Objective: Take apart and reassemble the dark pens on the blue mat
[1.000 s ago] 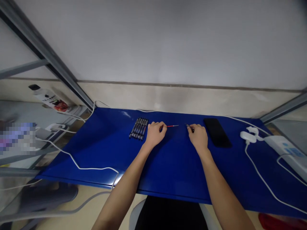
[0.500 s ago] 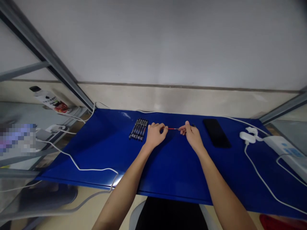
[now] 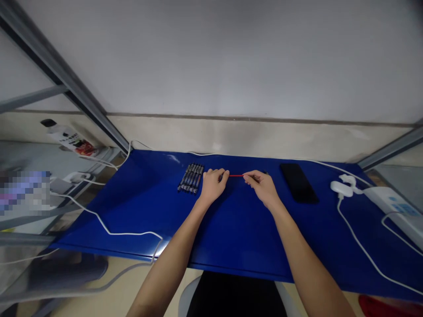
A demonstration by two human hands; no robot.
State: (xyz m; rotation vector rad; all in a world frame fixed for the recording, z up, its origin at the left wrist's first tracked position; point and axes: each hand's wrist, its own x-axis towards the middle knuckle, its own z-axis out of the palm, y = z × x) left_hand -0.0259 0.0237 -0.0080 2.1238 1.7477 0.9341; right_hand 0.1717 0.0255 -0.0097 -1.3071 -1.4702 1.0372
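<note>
A thin red pen refill (image 3: 235,175) spans the gap between my hands, low over the blue table (image 3: 244,229). Its left end runs into the pinched thumb and fingers of my left hand (image 3: 213,185). My right hand (image 3: 262,187) has its thumb and fingertips closed on the right end. A slim dark piece shows among the right fingers; its kind is unclear. Just left of my left hand, several dark pens (image 3: 191,178) lie side by side in a row. Behind my right hand a small dark thing (image 3: 265,172) is mostly hidden.
A black phone (image 3: 299,183) lies to the right. Farther right are a white charger (image 3: 341,189) and a white power strip (image 3: 393,207) with cables. A white cable (image 3: 128,234) crosses the table's left side. A bottle (image 3: 71,138) leans beyond the left metal frame.
My right hand has shifted slightly left and turned, its fingertips now on the refill's red part. The silvery tip seen earlier is now hidden. My left hand has barely moved.
</note>
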